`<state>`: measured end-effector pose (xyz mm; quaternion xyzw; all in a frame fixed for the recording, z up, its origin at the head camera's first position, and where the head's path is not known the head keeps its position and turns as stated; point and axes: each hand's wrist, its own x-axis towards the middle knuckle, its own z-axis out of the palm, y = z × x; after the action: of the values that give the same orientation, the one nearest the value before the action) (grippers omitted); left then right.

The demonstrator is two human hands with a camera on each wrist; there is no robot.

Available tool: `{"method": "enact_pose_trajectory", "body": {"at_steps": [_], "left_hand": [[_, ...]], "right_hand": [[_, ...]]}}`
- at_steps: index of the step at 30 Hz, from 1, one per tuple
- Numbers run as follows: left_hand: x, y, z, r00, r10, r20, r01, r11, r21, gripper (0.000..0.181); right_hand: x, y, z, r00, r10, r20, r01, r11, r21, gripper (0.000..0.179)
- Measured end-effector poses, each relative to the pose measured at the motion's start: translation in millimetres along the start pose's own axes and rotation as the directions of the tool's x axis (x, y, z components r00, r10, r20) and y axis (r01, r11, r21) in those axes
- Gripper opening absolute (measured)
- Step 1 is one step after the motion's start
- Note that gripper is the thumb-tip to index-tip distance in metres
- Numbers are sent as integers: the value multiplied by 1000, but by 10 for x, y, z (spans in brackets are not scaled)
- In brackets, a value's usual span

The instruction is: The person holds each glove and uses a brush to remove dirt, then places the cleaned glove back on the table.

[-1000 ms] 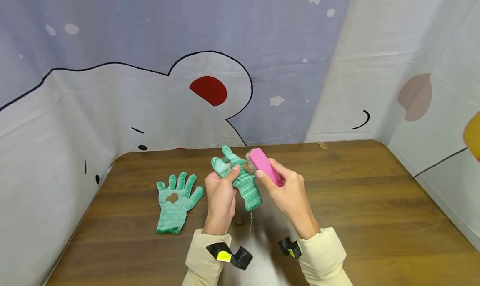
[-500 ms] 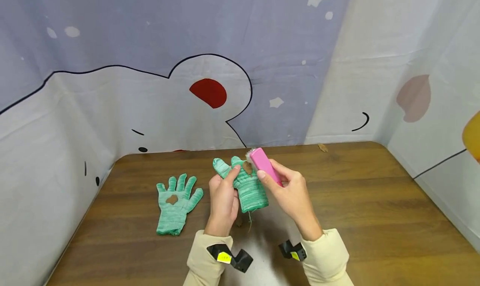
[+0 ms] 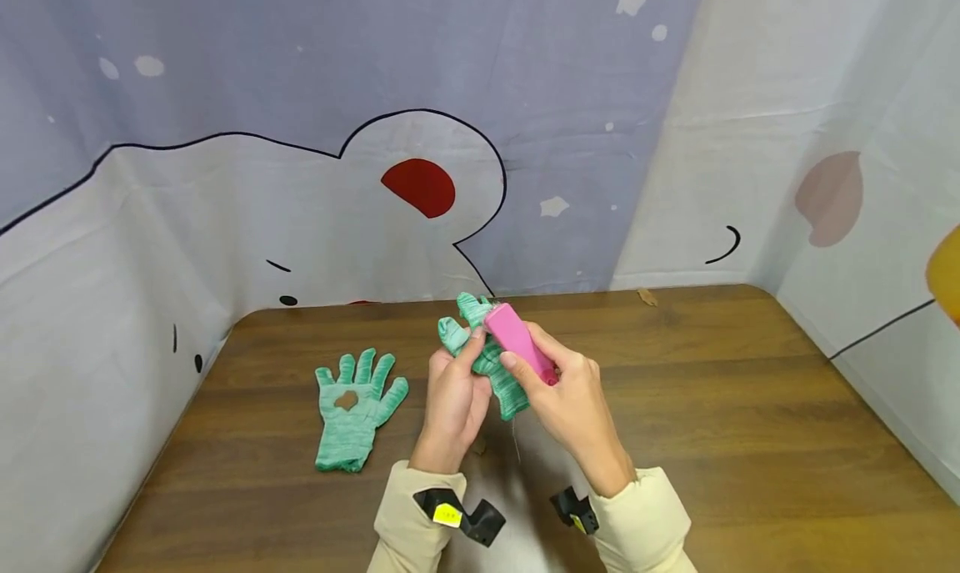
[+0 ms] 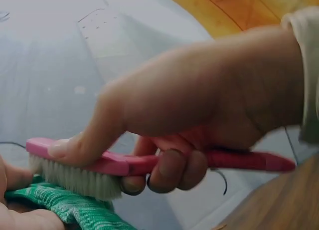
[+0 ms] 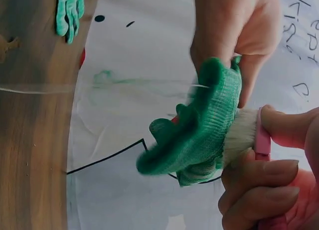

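My left hand [image 3: 453, 402] grips a green knitted glove [image 3: 504, 383], its thumb lying over the fabric. Fingers of this glove stick up past the thumb, and a loose thread hangs from the cuff. In my right hand [image 3: 577, 402] is a pink brush [image 3: 517, 339], thumb along its back and fingers curled under the handle [image 4: 249, 160]. White bristles [image 4: 79, 179] press against the glove in the left wrist view. From the right wrist view, the bristles [image 5: 240, 135] meet the glove's side [image 5: 212, 115]. The brush head covers the glove's palm area in the head view.
A matching green glove [image 3: 347, 435] with a brown patch [image 3: 347, 400] lies flat on the wooden table [image 3: 712, 406], left of my hands. A small brown scrap [image 3: 647, 297] lies near the back edge. Behind the table hangs a printed curtain [image 3: 570, 139].
The brush has come down and left over the glove, covering the brown patch seen before. The held glove has tilted and swung, its cuff now turned partly under the right hand.
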<state>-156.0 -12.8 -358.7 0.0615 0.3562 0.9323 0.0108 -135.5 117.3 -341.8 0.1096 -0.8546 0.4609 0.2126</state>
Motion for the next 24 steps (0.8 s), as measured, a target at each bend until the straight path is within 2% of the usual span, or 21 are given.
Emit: {"method": "enact_pose_trajectory", "body": {"at_steps": [6, 10, 14, 21, 24], "left_hand": [[6, 58, -7, 998, 15, -67, -16, 1000, -20, 22], [8, 126, -13, 996, 29, -88, -31, 999, -18, 14], [4, 154, -25, 997, 19, -74, -22, 999, -34, 16], [35, 107, -46, 999, -30, -19, 28, 997, -68, 27], [48, 99, -52, 999, -46, -24, 45, 997, -65, 29]], "right_hand": [[52, 112, -47, 994, 108, -6, -108, 994, -9, 47], [106, 196, -105, 987, 159, 18, -160, 983, 92, 48], [118, 204, -99, 983, 166, 81, -179, 963, 202, 48], [99, 188, -53, 983, 160, 90, -175, 965, 197, 47], [104, 184, -52, 984, 158, 80, -172, 960, 223, 47]]}}
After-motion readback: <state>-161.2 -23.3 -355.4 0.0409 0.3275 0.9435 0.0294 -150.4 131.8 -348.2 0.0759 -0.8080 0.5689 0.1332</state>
